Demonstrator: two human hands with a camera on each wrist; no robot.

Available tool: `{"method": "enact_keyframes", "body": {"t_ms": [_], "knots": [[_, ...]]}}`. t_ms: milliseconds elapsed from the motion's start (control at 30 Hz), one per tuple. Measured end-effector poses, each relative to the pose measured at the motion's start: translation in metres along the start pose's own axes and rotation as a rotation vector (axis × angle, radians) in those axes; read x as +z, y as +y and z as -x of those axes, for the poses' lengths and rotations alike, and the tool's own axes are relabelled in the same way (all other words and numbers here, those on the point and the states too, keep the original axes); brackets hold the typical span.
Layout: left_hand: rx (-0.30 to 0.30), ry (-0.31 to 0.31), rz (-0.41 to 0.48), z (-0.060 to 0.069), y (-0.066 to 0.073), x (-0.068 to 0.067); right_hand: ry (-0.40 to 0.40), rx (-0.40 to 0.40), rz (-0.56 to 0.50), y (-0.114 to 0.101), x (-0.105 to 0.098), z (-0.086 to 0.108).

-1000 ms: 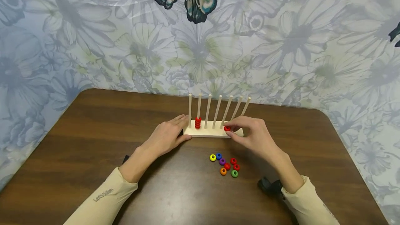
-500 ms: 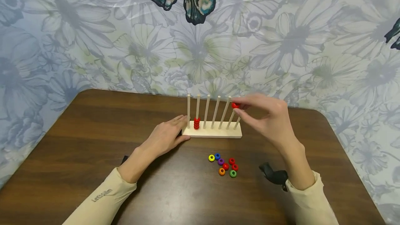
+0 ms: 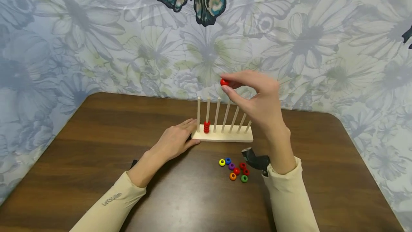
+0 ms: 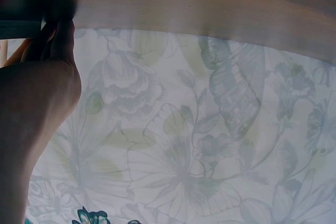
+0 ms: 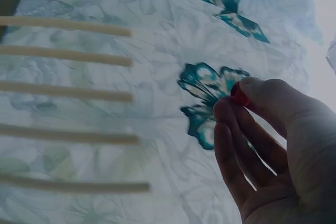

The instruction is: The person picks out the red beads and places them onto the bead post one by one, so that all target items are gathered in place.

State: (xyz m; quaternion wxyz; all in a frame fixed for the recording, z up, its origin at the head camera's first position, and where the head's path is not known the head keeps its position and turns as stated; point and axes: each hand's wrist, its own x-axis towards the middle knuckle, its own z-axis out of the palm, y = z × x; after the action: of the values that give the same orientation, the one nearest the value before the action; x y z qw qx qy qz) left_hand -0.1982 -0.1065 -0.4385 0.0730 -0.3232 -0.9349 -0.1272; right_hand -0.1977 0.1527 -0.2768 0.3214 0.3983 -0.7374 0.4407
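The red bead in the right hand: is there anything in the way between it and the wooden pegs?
Nothing visible. The right wrist view shows an open gap between the red bead, pinched in the right hand, and the tips of the pegs in view. One peg carries a red stack, but only low down.

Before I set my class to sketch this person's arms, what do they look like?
The left sleeve and right sleeve are cream, the left marked with dark lettering. A curved black attachment sits at the right wrist; a little black shows at the left. The fingers are ungloved.
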Motion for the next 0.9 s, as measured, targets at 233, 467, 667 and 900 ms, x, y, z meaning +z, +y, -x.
{"method": "enact_keyframes", "body": {"t_ms": [233, 467, 667, 900], "knots": [[-0.007, -0.002, 0.010, 0.001, 0.003, 0.002, -0.110, 0.056, 0.114, 0.017, 0.032, 0.014], [-0.014, -0.024, 0.021, 0.002, 0.005, 0.007, -0.158, 0.084, 0.145, 0.022, 0.042, 0.026], [-0.024, -0.030, 0.014, 0.001, 0.004, 0.004, -0.155, 0.089, 0.143, 0.023, 0.040, 0.027], [-0.029, -0.033, 0.015, 0.000, 0.002, 0.000, -0.204, 0.086, 0.171, 0.021, 0.040, 0.024]]}}
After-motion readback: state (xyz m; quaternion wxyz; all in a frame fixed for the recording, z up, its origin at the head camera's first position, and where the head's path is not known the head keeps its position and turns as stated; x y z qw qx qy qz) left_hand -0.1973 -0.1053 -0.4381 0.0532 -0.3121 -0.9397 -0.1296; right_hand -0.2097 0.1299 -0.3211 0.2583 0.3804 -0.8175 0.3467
